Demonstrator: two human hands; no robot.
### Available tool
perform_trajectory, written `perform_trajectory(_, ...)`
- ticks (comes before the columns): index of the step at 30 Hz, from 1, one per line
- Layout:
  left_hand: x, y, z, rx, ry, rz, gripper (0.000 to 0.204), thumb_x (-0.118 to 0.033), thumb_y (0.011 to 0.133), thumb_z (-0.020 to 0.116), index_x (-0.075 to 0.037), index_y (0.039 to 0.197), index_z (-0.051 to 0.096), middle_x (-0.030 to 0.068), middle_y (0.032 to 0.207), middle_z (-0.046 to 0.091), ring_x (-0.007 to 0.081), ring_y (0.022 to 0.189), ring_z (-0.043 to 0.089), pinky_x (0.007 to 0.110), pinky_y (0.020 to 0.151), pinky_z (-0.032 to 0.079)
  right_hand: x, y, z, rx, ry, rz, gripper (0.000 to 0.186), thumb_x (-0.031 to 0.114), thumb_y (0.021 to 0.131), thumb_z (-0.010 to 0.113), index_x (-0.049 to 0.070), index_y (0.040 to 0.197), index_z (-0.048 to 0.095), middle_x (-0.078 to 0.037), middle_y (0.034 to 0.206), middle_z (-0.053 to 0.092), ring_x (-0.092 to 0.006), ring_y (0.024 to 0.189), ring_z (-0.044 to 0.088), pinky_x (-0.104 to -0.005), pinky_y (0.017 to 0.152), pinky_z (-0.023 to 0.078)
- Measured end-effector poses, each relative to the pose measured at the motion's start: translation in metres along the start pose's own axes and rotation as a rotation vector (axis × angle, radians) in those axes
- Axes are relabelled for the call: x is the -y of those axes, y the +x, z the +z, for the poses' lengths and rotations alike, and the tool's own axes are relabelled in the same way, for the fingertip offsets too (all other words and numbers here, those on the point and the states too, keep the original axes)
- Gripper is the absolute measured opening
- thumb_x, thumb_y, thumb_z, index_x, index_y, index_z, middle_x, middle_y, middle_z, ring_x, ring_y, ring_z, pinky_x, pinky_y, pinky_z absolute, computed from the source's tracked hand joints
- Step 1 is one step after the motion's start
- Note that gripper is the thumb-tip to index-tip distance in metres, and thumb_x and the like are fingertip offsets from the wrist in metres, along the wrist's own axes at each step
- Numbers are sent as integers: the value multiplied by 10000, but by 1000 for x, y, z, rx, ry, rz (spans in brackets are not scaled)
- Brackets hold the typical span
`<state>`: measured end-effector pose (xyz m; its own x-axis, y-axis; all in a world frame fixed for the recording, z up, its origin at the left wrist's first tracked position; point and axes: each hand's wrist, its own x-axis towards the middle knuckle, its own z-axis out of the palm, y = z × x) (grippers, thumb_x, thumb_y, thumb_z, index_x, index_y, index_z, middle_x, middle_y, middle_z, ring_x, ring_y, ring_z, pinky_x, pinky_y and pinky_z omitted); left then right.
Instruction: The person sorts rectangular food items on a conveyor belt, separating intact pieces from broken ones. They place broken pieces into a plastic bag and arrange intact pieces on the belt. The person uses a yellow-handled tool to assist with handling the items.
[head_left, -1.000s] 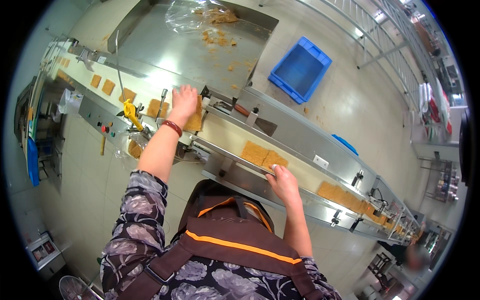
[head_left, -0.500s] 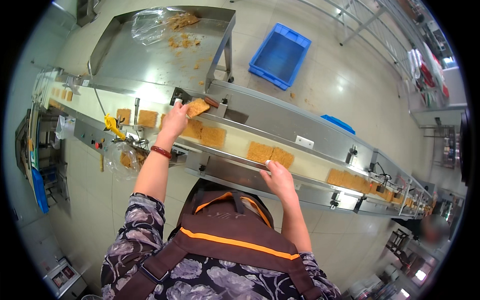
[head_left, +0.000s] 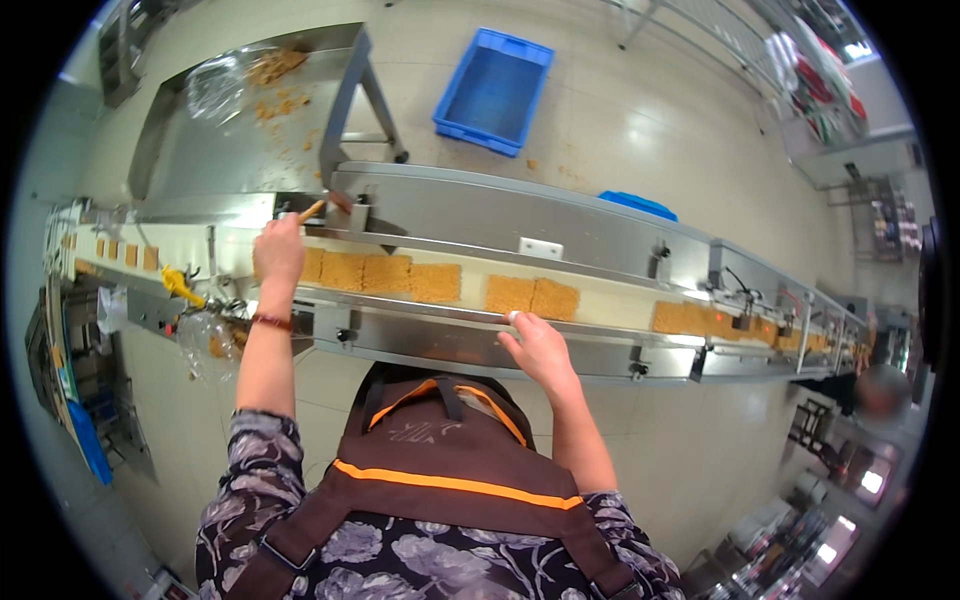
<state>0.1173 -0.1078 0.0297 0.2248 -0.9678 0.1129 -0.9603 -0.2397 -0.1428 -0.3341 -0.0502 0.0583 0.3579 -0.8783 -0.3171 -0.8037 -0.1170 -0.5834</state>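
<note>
My left hand (head_left: 279, 250) is pinched over the far side of the conveyor belt (head_left: 473, 288), with a golden-brown crumbly square (head_left: 312, 211) in its fingers, seen nearly edge-on. Below and right of that hand, several joined squares (head_left: 387, 274) lie flat in a row on the pale belt. A separate pair of squares (head_left: 532, 296) lies farther right. My right hand (head_left: 540, 352) is at the belt's near metal rail, just below that pair. Its thumb and index finger are apart and hold nothing.
A steel table (head_left: 225, 150) with crumbs (head_left: 280, 104) and a clear plastic bag (head_left: 215, 88) stands beyond the belt. A blue crate (head_left: 494, 92) sits on the floor. A yellow-wrapped part (head_left: 182, 285) stands at the belt's left. More squares (head_left: 700, 322) lie down the belt, right.
The view has shifted. The square in my left hand has tilted from showing its broad face to nearly edge-on. My right hand now sits farther left against the pair of squares.
</note>
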Motion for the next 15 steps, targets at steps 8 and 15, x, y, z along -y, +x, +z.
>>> perform_trajectory(8,-212,-96,-90,-182,-483,810,338,-108,786,616,-122,1122,652,12,1129,653,206,1101,567,374,898,414,-9,9,9,-26,1455,318,343,242,954,600,36,1219,529,-51,990,651,-139,825,645,-266,660,519)
perform_trajectory(15,-284,-109,-95,138,-608,785,419,-188,796,688,-127,1201,600,79,1291,563,250,1231,500,420,982,405,-201,-30,-59,-897,836,451,281,127,947,574,21,1200,511,-87,964,651,-145,789,632,-287,678,520)
